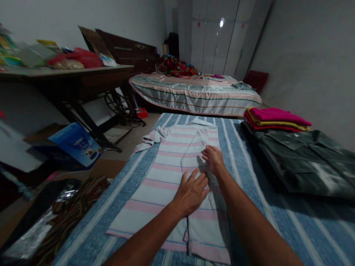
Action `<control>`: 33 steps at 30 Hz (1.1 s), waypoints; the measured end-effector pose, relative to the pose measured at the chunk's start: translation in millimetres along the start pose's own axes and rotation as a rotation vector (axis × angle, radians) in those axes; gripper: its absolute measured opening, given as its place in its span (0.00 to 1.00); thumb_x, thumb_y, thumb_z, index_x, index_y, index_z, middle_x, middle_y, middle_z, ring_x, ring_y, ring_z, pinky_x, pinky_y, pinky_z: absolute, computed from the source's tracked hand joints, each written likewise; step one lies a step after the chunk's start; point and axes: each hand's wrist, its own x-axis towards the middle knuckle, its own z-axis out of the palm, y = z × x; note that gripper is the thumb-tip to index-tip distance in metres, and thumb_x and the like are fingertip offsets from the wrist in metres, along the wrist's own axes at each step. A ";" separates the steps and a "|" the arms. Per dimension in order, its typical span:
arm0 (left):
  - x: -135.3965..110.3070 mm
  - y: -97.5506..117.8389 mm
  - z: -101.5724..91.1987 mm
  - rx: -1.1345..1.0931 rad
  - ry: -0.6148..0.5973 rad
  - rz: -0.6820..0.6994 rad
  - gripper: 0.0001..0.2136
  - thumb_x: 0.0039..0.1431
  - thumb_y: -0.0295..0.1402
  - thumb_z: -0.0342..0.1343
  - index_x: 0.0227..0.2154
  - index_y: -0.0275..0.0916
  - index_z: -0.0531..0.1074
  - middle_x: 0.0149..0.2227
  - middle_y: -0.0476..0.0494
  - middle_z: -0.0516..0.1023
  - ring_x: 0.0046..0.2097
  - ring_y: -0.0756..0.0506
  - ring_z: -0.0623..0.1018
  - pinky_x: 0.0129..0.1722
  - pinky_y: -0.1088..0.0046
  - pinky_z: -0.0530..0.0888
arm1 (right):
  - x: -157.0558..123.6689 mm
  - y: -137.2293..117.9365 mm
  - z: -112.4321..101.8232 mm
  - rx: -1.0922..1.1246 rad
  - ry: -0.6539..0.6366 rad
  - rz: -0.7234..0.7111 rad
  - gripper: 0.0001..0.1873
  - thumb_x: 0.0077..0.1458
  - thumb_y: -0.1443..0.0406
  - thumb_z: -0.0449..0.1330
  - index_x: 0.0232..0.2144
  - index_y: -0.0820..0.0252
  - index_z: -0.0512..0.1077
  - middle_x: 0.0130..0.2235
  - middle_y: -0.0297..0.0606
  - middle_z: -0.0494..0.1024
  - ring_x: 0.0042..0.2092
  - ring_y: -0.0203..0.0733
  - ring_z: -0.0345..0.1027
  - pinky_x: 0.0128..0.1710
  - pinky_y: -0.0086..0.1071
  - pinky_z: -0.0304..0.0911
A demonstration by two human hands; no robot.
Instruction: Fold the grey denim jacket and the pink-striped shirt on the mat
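Observation:
A white polo shirt with pink stripes [166, 177] lies spread on a blue striped bedsheet [249, 173], its right side folded in over the middle. My left hand [191, 192] rests flat on the shirt's middle with fingers spread. Just beyond it, my right hand [213, 159] presses on the folded part, fingers stretched forward near the shirt's chest. Neither hand holds anything. One sleeve [151, 138] sticks out toward the bed's left edge.
A dark green garment [305, 162] lies at the right, with a folded pink, yellow and red stack [276, 119] behind it. A second bed [194, 92] stands beyond. At left are a cluttered wooden table [69, 74], a blue box [76, 142] and bags on the floor.

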 end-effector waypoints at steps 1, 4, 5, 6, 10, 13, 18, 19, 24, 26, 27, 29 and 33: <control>-0.1 0.1 0.1 -0.002 0.002 -0.003 0.18 0.65 0.42 0.42 0.55 0.47 0.63 0.60 0.48 0.65 0.62 0.38 0.59 0.58 0.47 0.57 | 0.3 -0.8 1.4 -0.005 0.004 -0.007 0.16 0.35 0.58 0.64 0.28 0.59 0.68 0.25 0.32 0.72 0.30 0.38 0.69 0.28 0.30 0.65; 0.2 0.2 1.6 -0.008 0.003 -0.002 0.18 0.65 0.42 0.41 0.55 0.47 0.64 0.59 0.47 0.66 0.62 0.38 0.58 0.58 0.45 0.56 | -2.7 -9.1 -2.1 -0.014 0.029 -0.071 0.16 0.35 0.58 0.64 0.30 0.59 0.70 0.28 0.30 0.73 0.34 0.36 0.69 0.31 0.28 0.64; 0.6 0.2 2.2 -0.010 0.003 0.002 0.18 0.65 0.42 0.41 0.55 0.46 0.63 0.59 0.47 0.66 0.63 0.38 0.58 0.58 0.44 0.56 | -6.1 -13.5 -5.6 -0.019 0.023 -0.089 0.17 0.35 0.59 0.64 0.31 0.59 0.70 0.29 0.30 0.74 0.35 0.36 0.69 0.32 0.28 0.64; 1.0 0.1 2.8 -0.011 0.005 0.004 0.18 0.65 0.42 0.41 0.55 0.46 0.63 0.60 0.47 0.65 0.63 0.38 0.58 0.58 0.44 0.56 | -11.0 -18.2 -9.9 -0.024 0.012 -0.100 0.17 0.35 0.59 0.64 0.31 0.59 0.71 0.30 0.31 0.74 0.35 0.36 0.70 0.32 0.27 0.64; 2.7 0.2 2.7 -0.003 0.006 0.012 0.18 0.65 0.40 0.43 0.56 0.46 0.62 0.61 0.47 0.63 0.63 0.37 0.58 0.57 0.44 0.57 | -42.8 -33.5 -30.9 -0.031 -0.017 -0.075 0.17 0.35 0.59 0.64 0.31 0.60 0.70 0.28 0.33 0.75 0.31 0.39 0.72 0.27 0.29 0.65; 2.3 2.3 -0.4 0.002 0.002 0.033 0.18 0.64 0.39 0.44 0.55 0.46 0.63 0.62 0.46 0.62 0.63 0.38 0.59 0.58 0.46 0.57 | -69.9 -37.1 -47.6 -0.011 -0.017 -0.008 0.17 0.35 0.61 0.65 0.30 0.60 0.70 0.27 0.34 0.76 0.29 0.40 0.72 0.25 0.29 0.66; -0.5 10.4 -6.5 -0.039 -0.040 0.073 0.17 0.64 0.36 0.44 0.54 0.43 0.64 0.62 0.44 0.62 0.64 0.41 0.58 0.59 0.53 0.59 | -103.3 -38.5 -67.7 0.075 -0.025 0.125 0.19 0.32 0.63 0.69 0.31 0.61 0.69 0.27 0.36 0.77 0.27 0.39 0.72 0.23 0.28 0.65; -0.8 12.2 -7.0 -0.052 -0.054 0.073 0.17 0.64 0.36 0.44 0.54 0.42 0.64 0.62 0.43 0.62 0.64 0.41 0.58 0.59 0.54 0.59 | -108.7 -38.9 -69.3 0.094 -0.018 0.145 0.20 0.32 0.64 0.69 0.31 0.61 0.69 0.26 0.36 0.77 0.27 0.39 0.72 0.23 0.28 0.66; -0.7 17.6 -6.6 -0.085 -0.101 0.047 0.17 0.63 0.35 0.46 0.54 0.42 0.63 0.61 0.41 0.62 0.64 0.40 0.57 0.59 0.53 0.58 | -133.5 -35.5 -70.6 0.108 -0.029 0.216 0.23 0.31 0.64 0.70 0.33 0.61 0.68 0.28 0.36 0.77 0.30 0.41 0.73 0.28 0.31 0.67; -1.4 18.3 -6.1 -0.089 -0.110 0.046 0.18 0.63 0.37 0.46 0.55 0.42 0.62 0.62 0.41 0.61 0.65 0.40 0.55 0.60 0.53 0.55 | -139.9 -31.0 -72.6 0.056 -0.012 0.182 0.24 0.33 0.62 0.69 0.35 0.61 0.69 0.31 0.36 0.77 0.33 0.41 0.73 0.30 0.31 0.66; -2.0 18.5 -6.1 -0.092 -0.114 0.044 0.20 0.63 0.39 0.46 0.56 0.42 0.61 0.63 0.40 0.60 0.65 0.40 0.54 0.61 0.53 0.54 | -142.0 -28.7 -74.1 0.016 0.013 0.148 0.24 0.34 0.61 0.69 0.36 0.60 0.69 0.32 0.36 0.76 0.34 0.40 0.72 0.31 0.30 0.66; -3.4 18.8 -6.4 -0.103 -0.130 0.037 0.23 0.62 0.43 0.46 0.58 0.42 0.58 0.64 0.39 0.57 0.66 0.40 0.52 0.61 0.52 0.52 | -144.7 -25.2 -76.5 -0.077 0.080 0.058 0.24 0.35 0.61 0.67 0.38 0.60 0.70 0.34 0.36 0.76 0.36 0.40 0.71 0.33 0.31 0.66; -4.7 19.9 -8.0 -0.127 -0.168 0.022 0.27 0.60 0.47 0.47 0.60 0.40 0.57 0.65 0.37 0.54 0.66 0.39 0.51 0.61 0.50 0.51 | -148.3 -24.5 -71.2 -0.101 0.084 -0.063 0.22 0.39 0.61 0.65 0.40 0.58 0.70 0.38 0.36 0.76 0.40 0.40 0.70 0.40 0.33 0.66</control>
